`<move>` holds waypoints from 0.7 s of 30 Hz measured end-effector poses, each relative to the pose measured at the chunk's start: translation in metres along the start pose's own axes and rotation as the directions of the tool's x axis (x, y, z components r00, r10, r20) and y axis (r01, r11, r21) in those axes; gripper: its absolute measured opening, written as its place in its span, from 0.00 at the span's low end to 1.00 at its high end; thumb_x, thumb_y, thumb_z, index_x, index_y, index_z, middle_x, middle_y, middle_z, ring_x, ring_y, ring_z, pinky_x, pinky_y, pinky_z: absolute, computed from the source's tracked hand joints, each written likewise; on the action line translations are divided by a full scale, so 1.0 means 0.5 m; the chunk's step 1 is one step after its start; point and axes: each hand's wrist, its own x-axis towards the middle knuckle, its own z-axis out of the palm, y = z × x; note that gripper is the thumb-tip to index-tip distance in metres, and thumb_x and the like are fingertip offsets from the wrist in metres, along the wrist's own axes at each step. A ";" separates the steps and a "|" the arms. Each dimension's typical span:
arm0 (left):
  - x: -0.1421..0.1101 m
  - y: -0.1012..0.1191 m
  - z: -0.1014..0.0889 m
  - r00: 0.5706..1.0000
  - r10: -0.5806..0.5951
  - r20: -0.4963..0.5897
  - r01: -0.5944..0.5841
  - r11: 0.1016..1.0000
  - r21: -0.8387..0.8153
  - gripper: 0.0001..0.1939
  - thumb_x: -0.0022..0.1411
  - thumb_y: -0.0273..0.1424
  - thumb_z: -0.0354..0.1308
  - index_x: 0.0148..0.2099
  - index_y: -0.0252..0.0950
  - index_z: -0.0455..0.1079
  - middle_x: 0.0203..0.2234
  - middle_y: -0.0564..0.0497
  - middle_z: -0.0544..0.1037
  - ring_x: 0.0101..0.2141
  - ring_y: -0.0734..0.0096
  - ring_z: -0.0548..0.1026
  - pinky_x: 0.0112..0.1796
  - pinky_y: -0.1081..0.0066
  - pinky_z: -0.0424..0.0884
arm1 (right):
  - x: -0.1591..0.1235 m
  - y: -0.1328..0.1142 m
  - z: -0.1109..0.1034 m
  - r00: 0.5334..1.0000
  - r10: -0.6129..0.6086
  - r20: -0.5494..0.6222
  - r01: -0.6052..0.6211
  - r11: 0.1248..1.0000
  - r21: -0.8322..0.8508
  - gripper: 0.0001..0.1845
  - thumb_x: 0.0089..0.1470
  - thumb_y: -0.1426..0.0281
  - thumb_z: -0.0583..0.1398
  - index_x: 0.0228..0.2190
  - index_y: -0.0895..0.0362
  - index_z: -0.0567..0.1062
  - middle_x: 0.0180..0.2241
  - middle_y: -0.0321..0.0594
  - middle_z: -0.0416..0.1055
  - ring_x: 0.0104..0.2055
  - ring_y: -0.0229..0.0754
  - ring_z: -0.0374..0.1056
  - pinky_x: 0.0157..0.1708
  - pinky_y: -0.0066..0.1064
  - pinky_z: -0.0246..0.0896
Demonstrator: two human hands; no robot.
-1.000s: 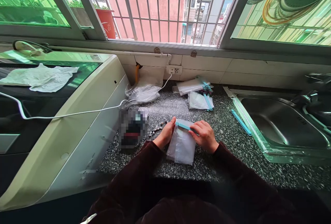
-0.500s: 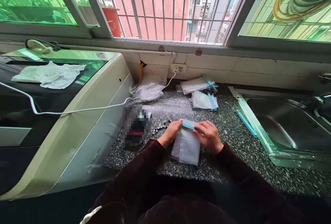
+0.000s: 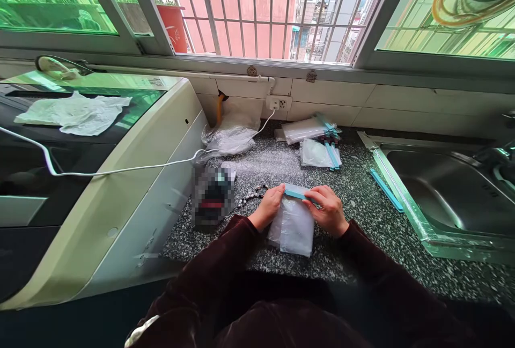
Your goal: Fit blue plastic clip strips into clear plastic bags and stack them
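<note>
A clear plastic bag (image 3: 296,230) hangs low over the counter, a light-blue sealing clip (image 3: 294,192) lying across its top. My left hand (image 3: 269,207) is closed at the left end of the clip, gripping it together with the bag's edge. At the other end, the thumb and fingers of my right hand (image 3: 328,211) pinch the clip. A narrow strip of bag shows above the clip. Whether the clip is fully fastened cannot be made out.
Further back lie flat bags with blue clips (image 3: 319,154) and a second stack (image 3: 306,130). A loose blue clip (image 3: 387,191) rests beside the sink (image 3: 438,192). Left are a blurred dark object (image 3: 212,198), a bead string (image 3: 251,196), crumpled plastic (image 3: 231,139) and a white cable (image 3: 169,165).
The view has shifted slightly, so the scene sits a little further right. My right fingers have slid a little along the clip; both hands keep hold of it and the bag.
</note>
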 end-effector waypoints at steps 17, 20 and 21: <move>0.000 0.000 0.003 0.998 -0.052 -0.027 0.050 0.997 -0.060 0.21 0.48 0.50 0.56 0.25 0.35 0.65 0.19 0.53 0.68 0.23 0.72 0.61 0.28 0.70 0.58 | 0.000 0.001 0.001 0.999 0.004 -0.032 -0.003 1.000 0.023 0.06 0.53 0.68 0.58 0.31 0.54 0.75 0.28 0.40 0.69 0.32 0.41 0.64 0.32 0.33 0.64; 0.000 0.002 0.002 0.998 -0.060 -0.017 0.059 0.995 -0.082 0.20 0.49 0.49 0.57 0.26 0.35 0.66 0.20 0.52 0.68 0.24 0.72 0.62 0.28 0.70 0.58 | 0.001 0.000 0.001 0.999 -0.011 -0.043 0.011 1.000 0.014 0.06 0.53 0.68 0.58 0.31 0.54 0.75 0.28 0.40 0.69 0.32 0.41 0.64 0.32 0.33 0.64; 0.000 0.002 0.002 0.998 -0.060 -0.012 0.058 0.994 -0.088 0.20 0.48 0.49 0.57 0.26 0.35 0.66 0.20 0.52 0.68 0.24 0.72 0.62 0.28 0.70 0.58 | 0.002 0.000 0.001 0.999 -0.017 -0.047 0.017 1.000 0.014 0.05 0.53 0.69 0.58 0.31 0.55 0.75 0.27 0.40 0.69 0.32 0.41 0.64 0.32 0.33 0.64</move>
